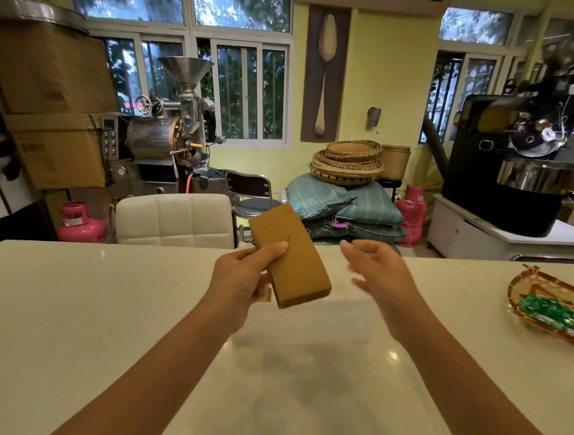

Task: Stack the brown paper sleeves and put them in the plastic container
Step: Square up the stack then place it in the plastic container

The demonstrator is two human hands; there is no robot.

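Observation:
A thick stack of brown paper sleeves (293, 255) is held up above the white counter (64, 320), tilted with its far end up and to the left. My left hand (243, 279) grips the stack at its left side, thumb across the top face. Just right of the stack, my right hand (377, 269) hovers with fingers spread and holds nothing. It does not touch the stack. No plastic container shows in the head view.
A woven basket (527, 287) with green wrapped sweets lies at the counter's right edge. Beyond the far edge stand a white padded chair (175, 219), pink gas cylinders (79, 223), two roasting machines, sacks and cardboard boxes.

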